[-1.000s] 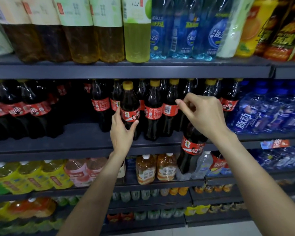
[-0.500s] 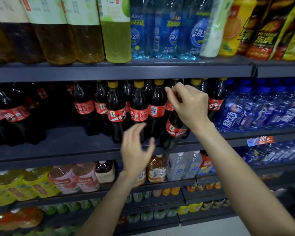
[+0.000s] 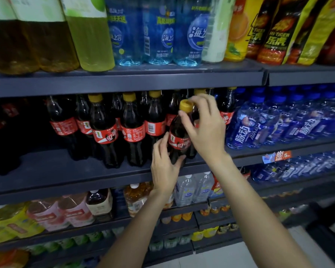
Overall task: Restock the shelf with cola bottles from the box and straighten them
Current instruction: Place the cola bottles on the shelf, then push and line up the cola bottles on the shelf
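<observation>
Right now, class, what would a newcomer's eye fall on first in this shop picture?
First, the two hands at the centre: the right hand pinches the neck of a tilted cola bottle under its yellow cap, while the left hand grips its base at the middle shelf edge. Next, bright blue bottles to the right.

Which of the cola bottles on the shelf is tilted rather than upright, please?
The cola bottle held by both hands: the right hand pinches its neck, the left hand grips its base. It leans left; the other bottles stand upright.

Head view, close, facing shelf (image 3: 124,82)
</observation>
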The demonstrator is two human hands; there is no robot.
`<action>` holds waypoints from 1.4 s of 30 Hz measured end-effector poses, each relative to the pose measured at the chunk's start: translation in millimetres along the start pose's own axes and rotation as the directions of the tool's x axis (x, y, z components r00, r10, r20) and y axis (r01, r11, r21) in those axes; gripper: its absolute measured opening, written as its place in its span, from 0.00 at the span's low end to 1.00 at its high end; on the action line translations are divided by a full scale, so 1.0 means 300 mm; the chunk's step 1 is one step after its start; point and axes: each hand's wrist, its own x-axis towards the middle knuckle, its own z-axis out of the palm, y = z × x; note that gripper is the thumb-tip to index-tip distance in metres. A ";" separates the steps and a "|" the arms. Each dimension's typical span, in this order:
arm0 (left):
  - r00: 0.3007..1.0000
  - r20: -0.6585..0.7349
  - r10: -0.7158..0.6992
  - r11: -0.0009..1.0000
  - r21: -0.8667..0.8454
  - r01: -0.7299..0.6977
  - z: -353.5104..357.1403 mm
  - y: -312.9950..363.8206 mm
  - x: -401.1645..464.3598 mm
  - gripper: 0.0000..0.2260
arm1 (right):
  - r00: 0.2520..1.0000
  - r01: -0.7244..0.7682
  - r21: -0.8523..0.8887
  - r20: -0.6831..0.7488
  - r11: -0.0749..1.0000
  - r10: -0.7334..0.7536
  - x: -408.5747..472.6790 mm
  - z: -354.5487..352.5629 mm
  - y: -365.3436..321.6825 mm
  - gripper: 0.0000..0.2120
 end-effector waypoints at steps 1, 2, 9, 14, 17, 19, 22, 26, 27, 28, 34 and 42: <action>1.000 -0.013 0.002 1.000 0.000 -0.002 0.006 -0.002 0.000 0.36 | 0.997 -0.075 0.030 -0.003 0.997 0.075 -0.044 -0.014 0.015 0.13; 1.000 -0.026 0.003 1.000 0.001 -0.003 0.011 -0.002 0.001 0.35 | 0.989 -0.150 0.049 0.022 0.987 0.149 -0.089 -0.021 0.028 0.13; 0.997 -0.075 0.005 1.000 0.031 -0.002 0.020 -0.002 0.033 0.32 | 0.839 -0.426 0.087 0.411 0.900 0.357 -0.203 0.046 0.051 0.29; 0.999 0.039 0.021 0.984 0.175 -0.027 0.007 -0.047 0.003 0.40 | 0.852 -0.458 0.124 0.345 0.880 0.394 -0.224 0.093 0.060 0.26; 0.999 0.030 0.011 0.980 0.200 -0.017 0.014 -0.044 -0.008 0.40 | 0.875 -0.435 0.143 0.300 0.889 0.380 -0.246 0.112 0.059 0.21; 1.000 0.011 -0.013 0.979 0.202 0.011 0.023 -0.034 -0.001 0.41 | 0.878 -0.431 0.150 0.295 0.890 0.376 -0.244 0.115 0.063 0.19; 1.000 -0.005 -0.028 0.979 0.201 0.028 0.033 -0.025 -0.005 0.40 | 0.860 -0.447 0.141 0.340 0.883 0.381 -0.240 0.105 0.077 0.21; 0.999 -0.010 -0.031 0.982 0.186 0.032 0.034 -0.031 -0.020 0.39 | 0.862 -0.423 0.130 0.363 0.896 0.354 -0.249 0.080 0.094 0.25; 0.999 -0.011 -0.034 0.981 0.189 0.036 0.034 -0.032 -0.029 0.38 | 0.867 -0.408 0.121 0.363 0.905 0.342 -0.252 0.072 0.096 0.25; 0.999 -0.016 -0.040 0.981 0.190 0.042 0.034 -0.031 -0.038 0.37 | 0.873 -0.384 0.103 0.364 0.918 0.324 -0.254 0.066 0.100 0.26; 0.991 -0.019 -0.130 0.983 0.127 0.132 0.021 -0.013 -0.102 0.32 | 0.880 -0.343 0.026 0.359 0.939 0.312 -0.292 0.044 0.125 0.26; 0.991 0.130 -0.015 0.980 0.198 -0.012 -0.181 -0.018 -0.143 0.17 | 0.949 -0.068 0.123 0.313 0.990 0.026 -0.334 0.007 0.059 0.12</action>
